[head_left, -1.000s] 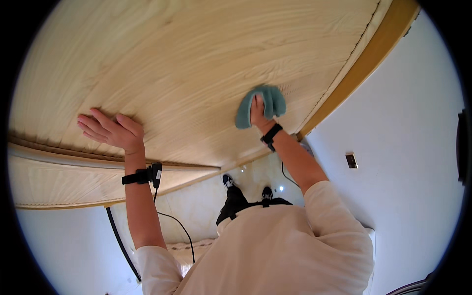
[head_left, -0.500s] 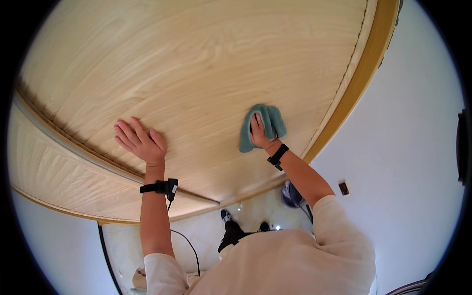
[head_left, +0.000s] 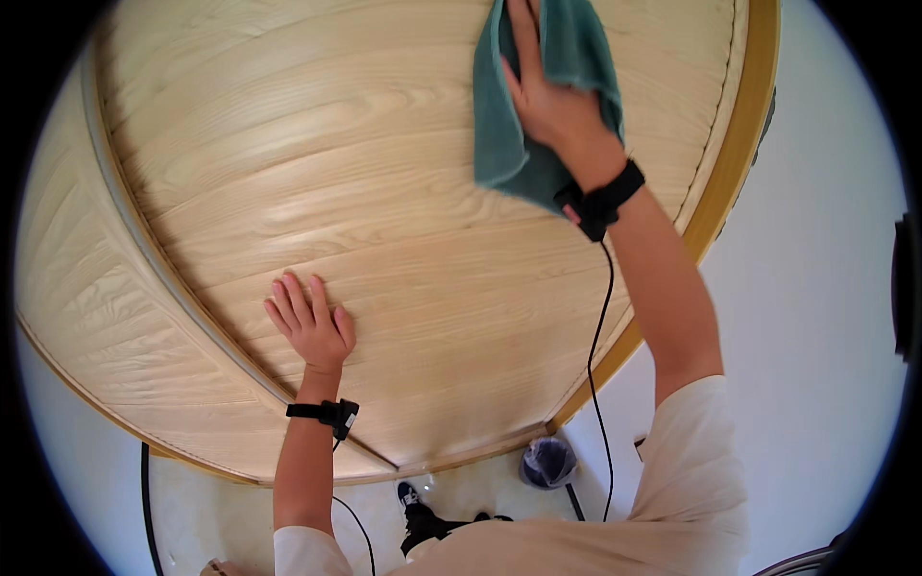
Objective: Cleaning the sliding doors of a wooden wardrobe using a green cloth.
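Observation:
My left hand (head_left: 315,331) lies with fingers spread against a large pale wood-grain panel (head_left: 336,182), holding nothing. Higher up the same panel, at the upper right, my right hand (head_left: 565,113) presses a teal cloth (head_left: 497,144) to the surface. Part of the cloth folds over the back of its fingers, and the fingertips run up to the picture's top edge. A black strap with a small device is round each wrist.
A second wood panel (head_left: 86,250) adjoins at the left past a grey strip (head_left: 144,230). Along the right runs a wooden frame (head_left: 706,216) against a white wall (head_left: 816,288). A bin with a dark liner (head_left: 549,465) stands on the floor; a black cable (head_left: 597,355) hangs from my right wrist.
My right hand has swept the cloth upward and a little to the right across the panel. My left hand appears lower and slightly right in the picture, which has shifted; it still rests on the panel.

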`<state>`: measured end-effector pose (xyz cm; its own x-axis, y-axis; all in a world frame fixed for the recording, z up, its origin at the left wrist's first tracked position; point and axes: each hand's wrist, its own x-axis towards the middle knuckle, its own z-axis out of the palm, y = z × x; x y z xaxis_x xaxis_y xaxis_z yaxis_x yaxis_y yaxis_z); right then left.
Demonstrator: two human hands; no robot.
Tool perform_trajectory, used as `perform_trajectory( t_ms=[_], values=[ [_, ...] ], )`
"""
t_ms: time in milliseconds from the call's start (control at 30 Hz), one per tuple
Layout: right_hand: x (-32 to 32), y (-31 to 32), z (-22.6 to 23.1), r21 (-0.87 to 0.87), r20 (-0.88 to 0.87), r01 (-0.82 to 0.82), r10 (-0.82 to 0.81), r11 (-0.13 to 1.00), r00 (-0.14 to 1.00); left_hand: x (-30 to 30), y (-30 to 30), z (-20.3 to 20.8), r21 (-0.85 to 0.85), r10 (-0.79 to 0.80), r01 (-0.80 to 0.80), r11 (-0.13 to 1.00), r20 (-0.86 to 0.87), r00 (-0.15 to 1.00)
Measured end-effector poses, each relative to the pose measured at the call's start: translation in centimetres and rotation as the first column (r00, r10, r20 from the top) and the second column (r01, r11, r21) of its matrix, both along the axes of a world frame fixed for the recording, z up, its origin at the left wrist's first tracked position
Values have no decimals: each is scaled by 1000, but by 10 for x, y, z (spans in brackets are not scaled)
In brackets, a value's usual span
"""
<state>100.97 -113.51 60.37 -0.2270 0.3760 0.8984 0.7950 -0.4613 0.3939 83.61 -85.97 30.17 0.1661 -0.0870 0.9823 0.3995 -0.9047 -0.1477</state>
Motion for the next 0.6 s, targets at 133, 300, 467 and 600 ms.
perform_trajectory(
  t_ms=[133, 300, 467, 600],
  values=[
    [12, 19, 71, 19, 52, -43, 42, 999, 998, -4, 2, 1, 0, 0, 0, 1000, -10, 1000],
    [25, 36, 135, 59, 102, -14, 8, 998, 995, -4, 1, 0, -5, 3, -3, 1000, -4, 1000],
    [30, 45, 185, 77, 113, -7, -2, 997, 994, -4, 0, -3, -47, -17, 16, 999, -5, 1000],
    [34, 52, 208, 148, 168, 28, -53, 989, 984, -7, -2, 0, -16, -12, 12, 1000, -34, 999]
  ],
)
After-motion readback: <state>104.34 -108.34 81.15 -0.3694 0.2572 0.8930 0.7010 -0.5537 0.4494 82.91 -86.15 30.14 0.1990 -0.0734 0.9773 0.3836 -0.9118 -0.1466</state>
